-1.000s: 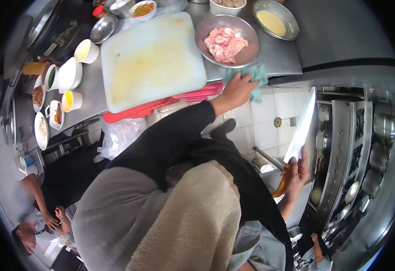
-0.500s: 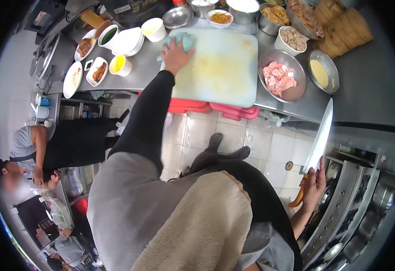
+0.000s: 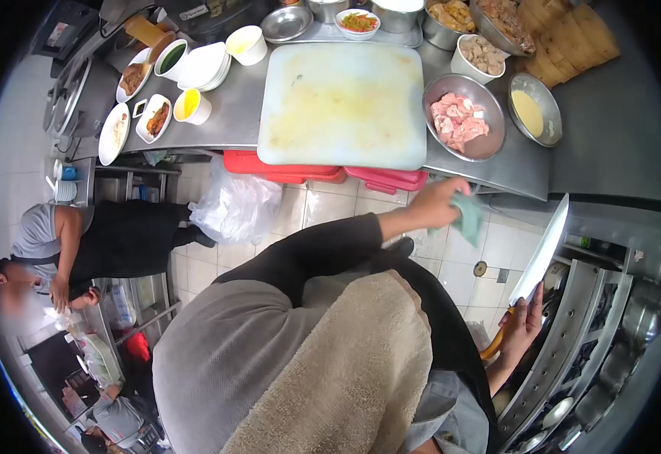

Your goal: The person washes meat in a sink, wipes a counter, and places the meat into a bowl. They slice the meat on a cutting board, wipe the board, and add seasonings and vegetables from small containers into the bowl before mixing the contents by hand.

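Observation:
My left hand [image 3: 434, 204] is closed on a green cloth [image 3: 468, 217], held in the air in front of the counter edge, below the metal bowl of raw meat [image 3: 460, 123]. At the right, my right hand [image 3: 522, 327] grips the orange handle of a large knife [image 3: 542, 250], its blade pointing up and away. The cloth hangs to the left of the blade, apart from it. A white cutting board [image 3: 342, 106] with yellowish stains lies on the counter, and neither hand touches it.
A bowl of pale yellow liquid [image 3: 529, 113] and bamboo steamers [image 3: 572, 45] are at the right. Cups and plates of food [image 3: 154, 119] stand on the left. Red bins [image 3: 285, 168] sit beneath the counter. A co-worker [image 3: 51, 250] stands at the left, near a plastic bag [image 3: 237, 200].
My left hand has lifted the cloth off the cutting board and moved right and toward me, near the knife. My right hand and the knife have shifted slightly.

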A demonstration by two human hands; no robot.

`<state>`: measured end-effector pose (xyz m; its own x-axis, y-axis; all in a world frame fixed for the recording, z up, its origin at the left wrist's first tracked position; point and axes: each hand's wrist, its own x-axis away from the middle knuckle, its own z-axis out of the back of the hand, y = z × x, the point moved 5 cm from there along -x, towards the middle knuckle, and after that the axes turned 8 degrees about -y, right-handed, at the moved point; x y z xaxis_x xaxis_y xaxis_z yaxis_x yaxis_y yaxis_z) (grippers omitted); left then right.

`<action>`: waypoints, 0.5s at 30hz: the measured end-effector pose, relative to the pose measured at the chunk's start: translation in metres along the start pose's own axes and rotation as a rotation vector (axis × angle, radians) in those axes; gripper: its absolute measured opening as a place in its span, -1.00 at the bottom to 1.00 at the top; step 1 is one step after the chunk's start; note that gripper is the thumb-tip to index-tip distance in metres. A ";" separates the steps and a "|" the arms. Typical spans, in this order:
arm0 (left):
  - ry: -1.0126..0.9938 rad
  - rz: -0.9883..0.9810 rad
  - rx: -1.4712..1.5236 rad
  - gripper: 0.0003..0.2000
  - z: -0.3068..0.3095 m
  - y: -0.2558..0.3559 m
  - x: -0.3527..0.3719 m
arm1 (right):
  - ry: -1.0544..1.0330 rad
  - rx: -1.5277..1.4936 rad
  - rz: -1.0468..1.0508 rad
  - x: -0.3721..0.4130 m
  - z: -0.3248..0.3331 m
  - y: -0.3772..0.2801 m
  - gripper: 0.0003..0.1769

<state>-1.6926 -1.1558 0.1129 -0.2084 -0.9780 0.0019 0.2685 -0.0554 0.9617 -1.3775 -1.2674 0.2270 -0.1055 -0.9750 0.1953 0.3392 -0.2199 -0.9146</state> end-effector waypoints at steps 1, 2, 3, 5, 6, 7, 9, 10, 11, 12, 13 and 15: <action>-0.017 0.110 0.163 -0.61 0.009 -0.005 0.000 | 0.012 0.009 0.006 0.001 0.003 -0.004 -0.40; 0.022 0.120 0.148 -0.63 0.038 -0.013 -0.001 | 0.020 0.002 0.013 0.001 0.007 -0.005 -0.40; 0.057 0.132 0.133 -0.64 0.080 -0.027 0.001 | 0.031 -0.004 0.018 0.003 0.012 -0.004 -0.40; 0.163 0.107 -0.173 -0.59 0.189 -0.024 0.013 | 0.055 0.011 0.013 0.011 0.017 -0.008 -0.39; 0.231 0.155 -0.248 -0.51 0.239 -0.018 0.019 | 0.066 0.013 0.007 0.014 0.021 -0.005 -0.39; 0.219 0.233 -0.317 -0.40 0.293 -0.068 0.010 | 0.084 0.011 -0.008 0.015 0.024 -0.001 -0.39; 0.455 0.434 -0.222 -0.32 0.333 -0.091 0.011 | 0.095 0.011 -0.028 0.018 0.022 0.003 -0.40; 0.455 0.441 -0.221 -0.32 0.326 -0.113 0.009 | 0.088 -0.010 -0.038 0.018 0.019 0.004 -0.40; 0.565 0.499 -0.627 -0.36 0.317 -0.116 0.003 | 0.085 -0.032 -0.050 0.019 0.015 0.006 -0.40; 0.652 0.537 -1.038 -0.39 0.309 -0.112 -0.002 | 0.094 -0.030 -0.064 0.020 0.010 0.009 -0.40; 0.627 0.531 -1.033 -0.39 0.305 -0.118 -0.008 | 0.085 -0.036 -0.052 0.018 0.006 0.011 -0.40; 0.790 0.283 -1.044 -0.51 0.288 -0.112 -0.010 | 0.075 -0.011 -0.066 0.020 0.005 0.012 -0.38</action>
<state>-1.9910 -1.0819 0.0836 0.4740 -0.8146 -0.3342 0.8734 0.3867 0.2962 -1.3713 -1.2896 0.2218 -0.1974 -0.9534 0.2281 0.3194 -0.2825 -0.9045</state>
